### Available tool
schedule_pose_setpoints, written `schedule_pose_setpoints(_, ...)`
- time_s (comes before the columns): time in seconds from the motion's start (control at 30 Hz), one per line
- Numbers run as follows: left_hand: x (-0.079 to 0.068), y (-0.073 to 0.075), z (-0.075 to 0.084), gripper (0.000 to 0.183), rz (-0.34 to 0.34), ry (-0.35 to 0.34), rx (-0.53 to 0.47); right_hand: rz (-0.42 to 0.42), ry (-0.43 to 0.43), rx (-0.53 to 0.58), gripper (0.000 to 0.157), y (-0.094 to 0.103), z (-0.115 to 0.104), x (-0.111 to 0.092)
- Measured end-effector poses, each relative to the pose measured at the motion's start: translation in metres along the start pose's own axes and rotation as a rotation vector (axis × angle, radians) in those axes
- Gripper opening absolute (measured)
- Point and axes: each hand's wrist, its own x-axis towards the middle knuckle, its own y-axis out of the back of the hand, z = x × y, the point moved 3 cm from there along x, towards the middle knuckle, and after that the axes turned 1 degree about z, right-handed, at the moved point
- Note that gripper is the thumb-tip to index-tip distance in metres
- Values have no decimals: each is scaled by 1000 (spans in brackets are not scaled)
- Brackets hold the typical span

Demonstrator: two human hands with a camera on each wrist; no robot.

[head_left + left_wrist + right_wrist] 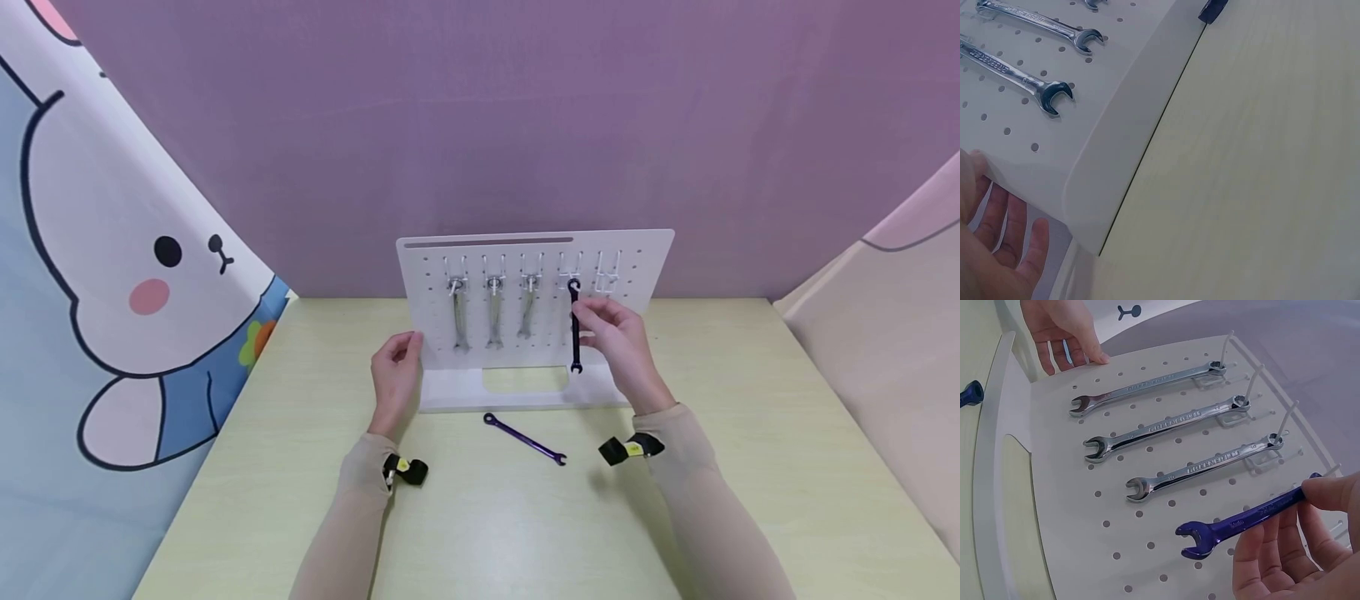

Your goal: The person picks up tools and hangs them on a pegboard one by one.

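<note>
My right hand (618,342) pinches a dark purple-blue combination wrench (1241,524) by its upper part, thumb on one side and fingers on the other. The wrench hangs upright before a white pegboard (510,358), its ring end at the tip of the fourth hook from the left; whether the hook passes through the ring cannot be made out. At the board's left edge, my left hand (396,379) grips it, thumb in front and fingers behind. Three silver wrenches (1166,428) hang from the hooks to the left.
A second purple wrench (525,437) lies slanted on the pale wooden table (510,533), in front of the board's base (457,392). At the right of the row, one wire hook (607,275) carries no wrench. A purple curtain (480,125) stands behind.
</note>
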Motion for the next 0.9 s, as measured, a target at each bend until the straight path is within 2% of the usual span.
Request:
schedule_pose_setpoints(0.27,0,0,0,30,-3,3,-9,-8,11,1,27,0,2,2)
schedule_pose_setpoints(0.53,0,0,-1,29,-4,3,-12,14,27,19,22,-4,6,6)
schedule_pose_setpoints(0.9,-1,0,0,29,-10,10,-13,99,117,-12,28,-9,9,11)
